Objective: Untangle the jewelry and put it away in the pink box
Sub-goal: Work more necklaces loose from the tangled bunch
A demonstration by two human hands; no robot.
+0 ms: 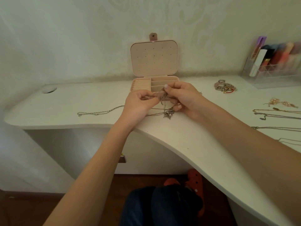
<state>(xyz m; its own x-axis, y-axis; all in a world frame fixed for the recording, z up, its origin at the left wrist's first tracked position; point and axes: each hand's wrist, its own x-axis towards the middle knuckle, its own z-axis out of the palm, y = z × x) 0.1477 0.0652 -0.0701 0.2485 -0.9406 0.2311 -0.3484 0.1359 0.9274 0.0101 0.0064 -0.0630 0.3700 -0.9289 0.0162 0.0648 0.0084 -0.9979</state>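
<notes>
Task early: left hand (138, 103) and right hand (182, 98) both pinch a knotted chain (161, 97) with pendant (169, 113) just before the open pink box (154, 84), whose visible compartments look bare; one chain (97, 111) left, bracelets (225, 86) and several chains (276, 114) right, all unstowed.

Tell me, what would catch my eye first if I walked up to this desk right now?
Most likely the two hands at the middle of the white desk: the left hand and right hand pinch a tangled chain with a leaf-like silver pendant dangling below. Just behind them the pink box stands open against the wall. At the right lie a heap of bead bracelets and several loose chains.
</notes>
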